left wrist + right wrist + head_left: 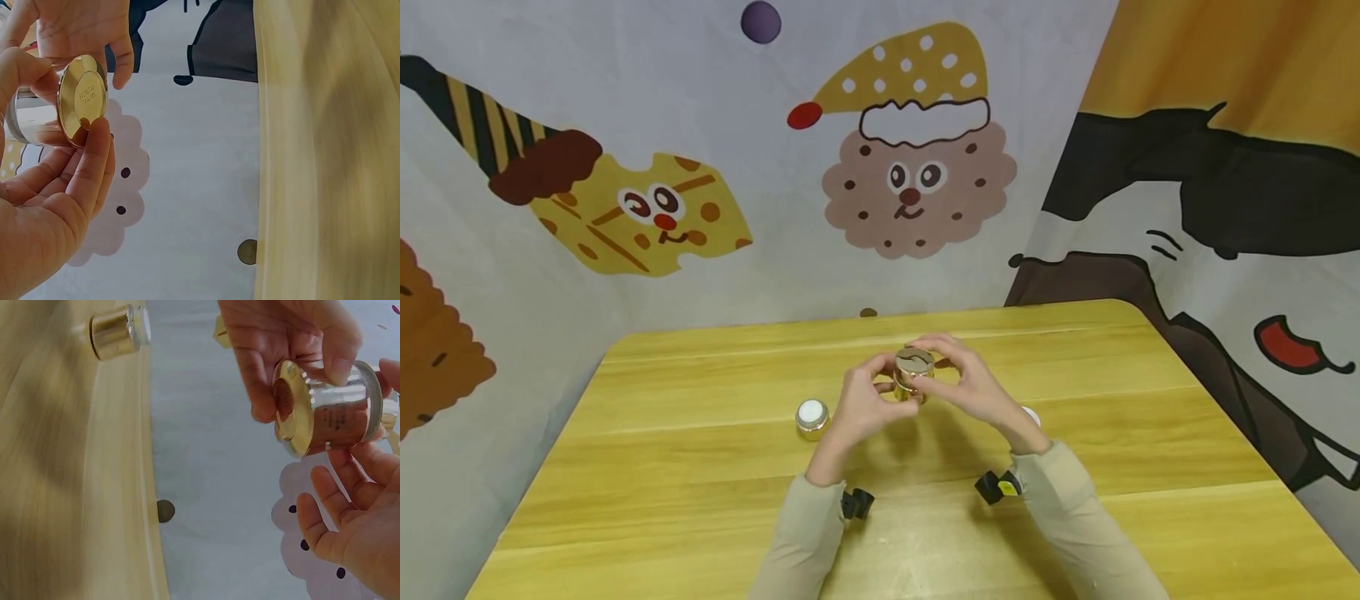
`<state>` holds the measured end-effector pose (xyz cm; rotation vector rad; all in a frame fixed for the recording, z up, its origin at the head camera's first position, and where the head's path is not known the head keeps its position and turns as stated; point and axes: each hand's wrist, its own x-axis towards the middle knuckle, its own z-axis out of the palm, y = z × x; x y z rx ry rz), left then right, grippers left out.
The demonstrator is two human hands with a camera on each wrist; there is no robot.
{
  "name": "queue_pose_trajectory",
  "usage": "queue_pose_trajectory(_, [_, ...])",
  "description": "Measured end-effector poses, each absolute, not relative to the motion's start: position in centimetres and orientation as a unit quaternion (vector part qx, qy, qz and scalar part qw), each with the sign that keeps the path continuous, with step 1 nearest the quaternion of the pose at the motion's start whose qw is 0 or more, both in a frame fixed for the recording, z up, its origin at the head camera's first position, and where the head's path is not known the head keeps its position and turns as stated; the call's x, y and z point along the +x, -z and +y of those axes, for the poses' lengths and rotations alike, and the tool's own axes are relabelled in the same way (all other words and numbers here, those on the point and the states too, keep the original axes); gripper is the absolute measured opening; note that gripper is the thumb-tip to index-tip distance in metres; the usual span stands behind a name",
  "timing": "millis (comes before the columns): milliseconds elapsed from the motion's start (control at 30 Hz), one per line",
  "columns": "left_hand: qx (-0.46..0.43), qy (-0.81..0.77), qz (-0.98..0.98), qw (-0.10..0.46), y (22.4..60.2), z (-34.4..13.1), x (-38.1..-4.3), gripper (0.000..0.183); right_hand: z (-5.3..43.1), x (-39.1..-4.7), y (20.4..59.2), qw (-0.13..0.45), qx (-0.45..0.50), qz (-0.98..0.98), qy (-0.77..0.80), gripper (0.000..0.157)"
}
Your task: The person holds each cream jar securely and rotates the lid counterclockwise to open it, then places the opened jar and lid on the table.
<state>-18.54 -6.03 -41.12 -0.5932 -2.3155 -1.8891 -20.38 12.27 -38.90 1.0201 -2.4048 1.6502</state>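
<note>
A shiny gold cosmetic jar [914, 361] with a reflective gold top is held up above the table between both hands. My left hand [867, 403] grips it low on the left, fingers and thumb round its base. In the left wrist view the jar's gold underside [90, 100] shows small printed marks. My right hand [972, 387] holds the upper end from the right, thumb in front and fingers behind. Its lower fingers [322, 531] stand off the jar in the right wrist view. Whether the top is loose or seated cannot be seen.
Another gold jar [812, 419] with a white top stands on the wooden table [700, 483], left of my left hand. A white round thing [1032, 415] is partly hidden behind my right wrist. A cartoon-printed cloth [760, 275] hangs behind the table's far edge.
</note>
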Motion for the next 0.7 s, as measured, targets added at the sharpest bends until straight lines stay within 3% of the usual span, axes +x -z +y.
queue_pose_trajectory(700, [-0.172,0.613,-0.769,0.057,41.7,-6.8,-18.6,0.045,13.6,-20.1,38.9,0.049,0.296,-0.726,-0.619,0.040])
